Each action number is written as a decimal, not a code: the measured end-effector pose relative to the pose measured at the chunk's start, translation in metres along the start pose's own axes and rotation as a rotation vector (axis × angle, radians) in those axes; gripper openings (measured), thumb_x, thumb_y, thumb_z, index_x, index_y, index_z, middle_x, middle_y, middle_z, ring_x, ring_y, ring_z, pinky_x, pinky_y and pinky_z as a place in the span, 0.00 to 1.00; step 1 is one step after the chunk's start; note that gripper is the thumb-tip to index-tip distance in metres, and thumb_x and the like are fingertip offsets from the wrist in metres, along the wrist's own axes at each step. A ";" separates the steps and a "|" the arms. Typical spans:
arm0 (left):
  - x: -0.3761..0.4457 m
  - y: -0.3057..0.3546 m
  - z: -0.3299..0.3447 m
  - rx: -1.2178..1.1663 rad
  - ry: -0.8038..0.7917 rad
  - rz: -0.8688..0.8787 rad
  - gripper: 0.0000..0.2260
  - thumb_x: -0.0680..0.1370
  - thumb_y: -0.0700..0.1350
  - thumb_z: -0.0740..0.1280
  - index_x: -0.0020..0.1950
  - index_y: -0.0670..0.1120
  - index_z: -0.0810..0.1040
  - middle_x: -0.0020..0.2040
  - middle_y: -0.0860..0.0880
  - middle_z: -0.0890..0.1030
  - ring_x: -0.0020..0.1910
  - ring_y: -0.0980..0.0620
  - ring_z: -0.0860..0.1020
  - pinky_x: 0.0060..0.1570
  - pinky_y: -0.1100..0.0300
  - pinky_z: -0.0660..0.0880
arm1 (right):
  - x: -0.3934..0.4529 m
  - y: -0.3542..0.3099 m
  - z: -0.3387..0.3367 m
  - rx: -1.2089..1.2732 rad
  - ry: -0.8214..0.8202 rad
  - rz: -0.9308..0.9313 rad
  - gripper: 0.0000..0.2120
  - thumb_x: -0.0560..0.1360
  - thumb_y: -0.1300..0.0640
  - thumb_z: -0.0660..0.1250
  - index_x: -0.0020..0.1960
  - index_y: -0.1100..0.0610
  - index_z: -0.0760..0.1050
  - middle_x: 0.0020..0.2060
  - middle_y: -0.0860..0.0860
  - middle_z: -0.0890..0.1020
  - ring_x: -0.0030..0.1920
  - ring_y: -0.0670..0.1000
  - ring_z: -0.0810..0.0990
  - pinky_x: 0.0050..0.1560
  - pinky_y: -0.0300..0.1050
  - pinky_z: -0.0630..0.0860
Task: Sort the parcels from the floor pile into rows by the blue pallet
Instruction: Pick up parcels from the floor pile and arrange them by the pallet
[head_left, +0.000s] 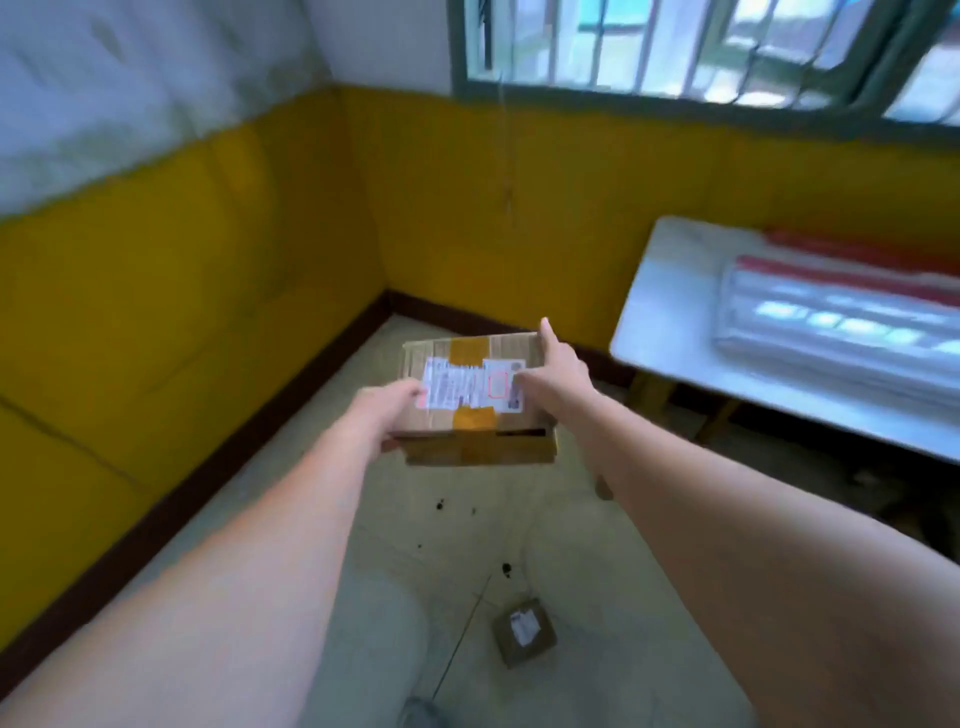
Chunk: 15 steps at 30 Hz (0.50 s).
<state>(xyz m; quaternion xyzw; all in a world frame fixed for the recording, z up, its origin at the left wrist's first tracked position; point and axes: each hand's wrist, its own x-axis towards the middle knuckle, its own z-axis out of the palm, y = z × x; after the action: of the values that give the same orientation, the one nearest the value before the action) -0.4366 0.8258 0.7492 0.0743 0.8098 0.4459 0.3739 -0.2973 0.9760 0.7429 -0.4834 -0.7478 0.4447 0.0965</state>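
Cardboard parcel (475, 402), taped and labelled: held in the air above the floor (545, 530) near the room corner, left hand (387, 410) gripping its near-left edge, right hand (553, 371) pinching its right side. Small parcel (523, 631): on the floor below. Risk: the grips are shallow and the box may tip and drop; blue pallet not in view.

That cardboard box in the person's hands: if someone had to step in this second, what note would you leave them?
Left hand: grips the near-left edge of the cardboard box.
Right hand: holds its right side, forefinger pointing out past the far corner.
The box is in the air above the floor, label up.
A small parcel lies on the floor below.
The white table stands to the right.
Done: box picked up.
Left: set it in a row; the blue pallet and the rows are not in view.
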 end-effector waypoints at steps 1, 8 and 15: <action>-0.045 0.036 -0.011 -0.008 0.001 0.057 0.07 0.73 0.49 0.69 0.44 0.46 0.79 0.39 0.46 0.78 0.35 0.50 0.74 0.36 0.61 0.68 | -0.031 -0.022 -0.044 0.133 0.035 -0.005 0.43 0.73 0.59 0.65 0.81 0.49 0.45 0.69 0.55 0.70 0.66 0.57 0.73 0.62 0.52 0.75; -0.314 0.155 -0.026 -0.176 -0.177 0.679 0.08 0.80 0.52 0.63 0.58 0.53 0.74 0.44 0.51 0.77 0.39 0.55 0.74 0.27 0.67 0.71 | -0.276 -0.066 -0.261 0.708 0.173 -0.236 0.18 0.78 0.67 0.62 0.66 0.56 0.73 0.54 0.54 0.83 0.48 0.51 0.82 0.43 0.42 0.79; -0.477 0.056 0.035 -0.351 -0.560 0.667 0.19 0.75 0.57 0.66 0.64 0.54 0.73 0.54 0.50 0.77 0.52 0.48 0.76 0.46 0.48 0.76 | -0.518 0.033 -0.289 0.807 0.444 -0.252 0.20 0.79 0.53 0.65 0.70 0.40 0.70 0.55 0.45 0.84 0.58 0.47 0.80 0.58 0.49 0.74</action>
<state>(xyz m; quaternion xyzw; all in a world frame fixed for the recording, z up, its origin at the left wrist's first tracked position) -0.0866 0.6653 1.0386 0.3838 0.5219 0.6348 0.4212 0.1565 0.7268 1.0354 -0.3964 -0.5293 0.5703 0.4873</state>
